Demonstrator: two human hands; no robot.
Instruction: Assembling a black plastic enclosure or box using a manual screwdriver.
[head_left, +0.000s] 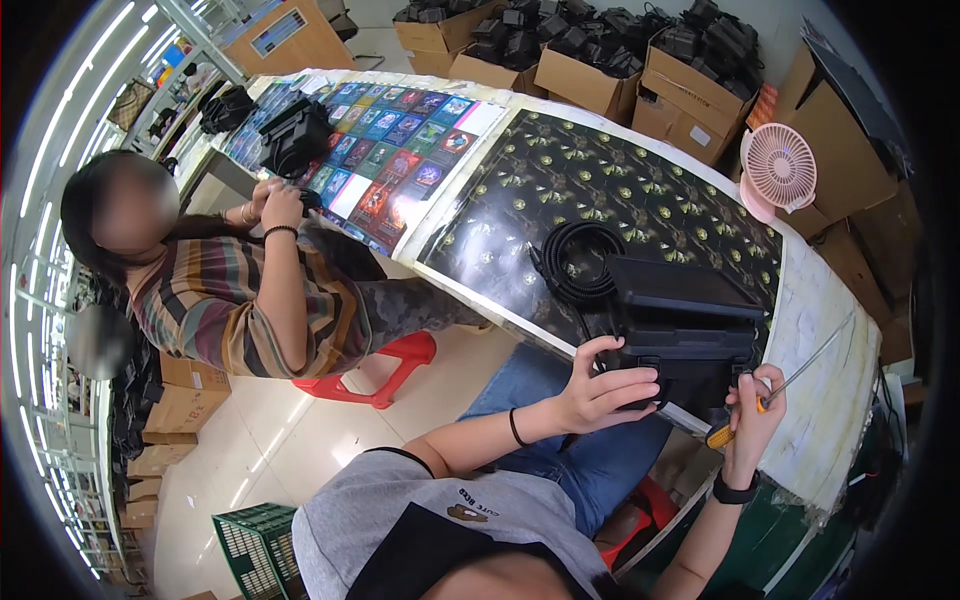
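A black plastic box (690, 352) stands at the table's near edge in front of me, its flat lid (685, 288) tilted back. My left hand (608, 388) grips the box's front left corner, thumb on top and fingers across the front. In my right hand (755, 405) is a screwdriver (720, 436) with a yellow handle, its metal shaft pointing away to the right. The fingertips of that hand are close to the box's front right latch; whether they touch it, I cannot tell. A coiled black cable (578, 262) lies against the box's left side.
A pink fan (778, 170) stands at the table's far right edge. Cardboard boxes (690, 105) full of black units line the back. To my left a co-worker (260, 270) sits by another black box (295, 135). A green crate (262, 550) is on the floor.
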